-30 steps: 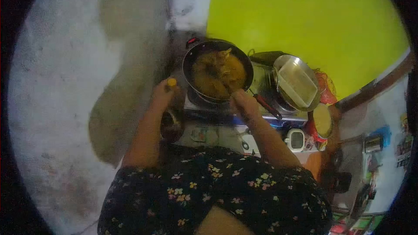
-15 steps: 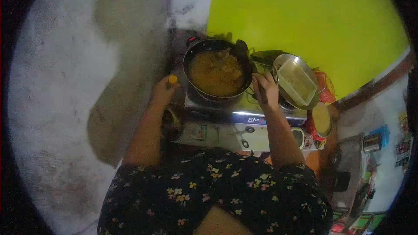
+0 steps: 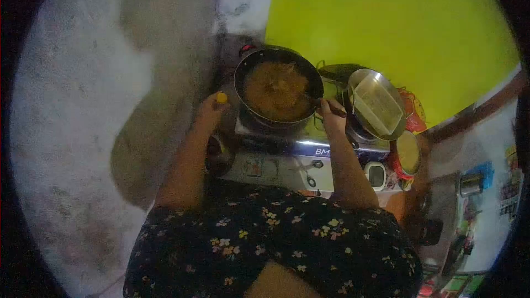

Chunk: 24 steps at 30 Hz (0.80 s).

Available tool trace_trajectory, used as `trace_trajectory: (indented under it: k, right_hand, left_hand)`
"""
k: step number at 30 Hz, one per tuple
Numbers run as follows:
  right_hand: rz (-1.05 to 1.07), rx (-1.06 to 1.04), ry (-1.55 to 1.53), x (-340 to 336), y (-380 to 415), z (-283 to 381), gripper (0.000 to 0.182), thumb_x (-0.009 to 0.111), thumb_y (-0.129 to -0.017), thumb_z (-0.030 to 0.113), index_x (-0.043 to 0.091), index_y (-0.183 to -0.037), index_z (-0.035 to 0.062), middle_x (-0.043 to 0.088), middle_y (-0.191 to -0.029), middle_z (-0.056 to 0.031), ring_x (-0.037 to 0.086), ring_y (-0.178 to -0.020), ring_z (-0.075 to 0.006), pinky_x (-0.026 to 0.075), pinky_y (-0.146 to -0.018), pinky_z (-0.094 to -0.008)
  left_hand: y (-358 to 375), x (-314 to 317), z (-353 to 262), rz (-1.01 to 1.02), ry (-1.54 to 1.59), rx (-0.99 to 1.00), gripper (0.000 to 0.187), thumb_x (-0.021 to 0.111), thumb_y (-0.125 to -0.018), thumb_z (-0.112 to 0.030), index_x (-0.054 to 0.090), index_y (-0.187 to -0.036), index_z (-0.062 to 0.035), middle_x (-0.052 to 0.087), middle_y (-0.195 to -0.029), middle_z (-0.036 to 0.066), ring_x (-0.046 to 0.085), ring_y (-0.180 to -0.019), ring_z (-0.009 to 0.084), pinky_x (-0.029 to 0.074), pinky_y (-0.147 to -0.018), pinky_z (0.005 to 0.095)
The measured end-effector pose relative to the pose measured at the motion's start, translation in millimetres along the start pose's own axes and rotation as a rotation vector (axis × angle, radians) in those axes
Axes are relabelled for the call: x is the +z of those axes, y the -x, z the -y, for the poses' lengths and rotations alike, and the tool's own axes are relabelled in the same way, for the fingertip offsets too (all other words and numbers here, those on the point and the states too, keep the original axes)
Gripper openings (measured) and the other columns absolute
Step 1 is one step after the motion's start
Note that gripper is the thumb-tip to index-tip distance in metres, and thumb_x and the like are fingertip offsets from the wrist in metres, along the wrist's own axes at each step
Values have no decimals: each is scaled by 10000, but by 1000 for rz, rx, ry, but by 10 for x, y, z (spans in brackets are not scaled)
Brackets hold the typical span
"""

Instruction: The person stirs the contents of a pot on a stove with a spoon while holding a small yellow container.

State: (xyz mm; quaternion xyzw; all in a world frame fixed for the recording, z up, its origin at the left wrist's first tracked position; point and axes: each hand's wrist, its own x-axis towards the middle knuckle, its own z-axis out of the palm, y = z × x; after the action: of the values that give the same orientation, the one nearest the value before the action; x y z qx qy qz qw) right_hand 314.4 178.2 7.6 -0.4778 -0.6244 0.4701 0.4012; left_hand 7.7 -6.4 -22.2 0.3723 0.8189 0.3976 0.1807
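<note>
A dark wok [image 3: 239, 85] stands on the left side of a gas stove [image 3: 303, 147], with orange-brown food [image 3: 276, 91] in it. Wrapped round the dark handle of a cooking utensil [image 3: 338, 111] is my right hand [image 3: 332, 119], at the wok's right rim; the utensil's far end lies in the food. To the left of the wok, my left hand [image 3: 210, 111] has its fingers closed on a small yellow-topped object [image 3: 222, 98], whose lower part the fingers hide.
Right of the wok, a metal pan [image 3: 359, 80] holds a rectangular tray [image 3: 381, 107]. Farther right are a red packet [image 3: 411, 107] and a round container [image 3: 408, 152]. Scissors [image 3: 312, 173] and a white-rimmed container [image 3: 376, 176] lie in front of the stove.
My right hand has shifted slightly left and down, and the utensil handle now tilts more sideways. The utensil's head has moved from the wok's upper right to its lower right.
</note>
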Motion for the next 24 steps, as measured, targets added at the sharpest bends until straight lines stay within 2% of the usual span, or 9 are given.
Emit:
trace_trajectory:
  k: [1,4,8,11,14,16,19,22,24]
  right_hand:
    - [-6,6,75,6,-9,4,176,627,-909,166,686,-944,4,650,-755,-50,611,-687,-132,460,-627,-273]
    - [99,11,-140,71,-4,-177,184,618,-916,175,701,-977,22,672,-855,-66,614,-747,-120,506,-667,-259]
    - [120,-93,-128,113,55,-255,191,615,-917,175,695,-992,19,684,-869,-68,644,-746,-145,520,-697,-281]
    - [127,-127,-91,121,-66,-392,202,616,-922,188,693,-991,14,686,-881,-62,653,-754,-152,519,-709,-287]
    - [94,-206,-22,95,123,28,202,612,-929,183,690,-993,8,683,-894,-73,651,-760,-156,521,-701,-280]
    - [30,-272,112,80,208,214,186,611,-930,161,689,-995,5,682,-906,-78,648,-762,-157,521,-696,-277]
    - [138,-266,-34,83,190,206,148,615,-920,106,689,-994,1,683,-917,-86,641,-762,-170,519,-698,-292]
    - [137,-582,139,79,267,336,129,630,-896,64,689,-989,-4,681,-896,-98,638,-759,-173,514,-707,-285]
    - [165,-703,239,45,330,511,122,631,-882,40,689,-978,-8,673,-878,-113,639,-756,-171,509,-688,-269]
  left_hand:
    - [-41,41,78,-1,28,14,591,766,-794,-340,564,-1277,-64,604,-1244,147,557,-1178,301,411,-1016,406]
    - [-18,23,0,-14,9,-14,580,764,-798,-332,568,-1270,-56,598,-1253,149,549,-1189,299,407,-1021,408]
    - [-19,29,-17,-10,109,-49,569,762,-801,-323,571,-1263,-51,590,-1265,152,537,-1204,299,406,-1022,414]
    - [-14,-49,-89,65,11,-78,570,713,-850,-267,501,-1345,-80,549,-1318,167,532,-1207,314,414,-1017,413]
    - [-7,-56,-146,49,-91,-34,569,713,-849,-268,503,-1343,-81,549,-1321,159,531,-1210,309,418,-1005,413]
    - [-45,-31,-43,64,-3,-30,567,720,-841,-271,513,-1333,-79,557,-1314,153,536,-1205,312,421,-1000,419]
    - [-43,-12,-1,39,7,-1,554,721,-838,-271,528,-1318,-73,571,-1298,151,546,-1193,319,423,-997,425]
    - [-9,-32,-41,19,-43,14,543,716,-842,-281,536,-1309,-69,581,-1281,156,554,-1181,324,425,-995,429]
    - [-16,-30,-36,20,-49,17,542,712,-845,-291,538,-1308,-69,584,-1276,160,556,-1179,325,425,-995,429]
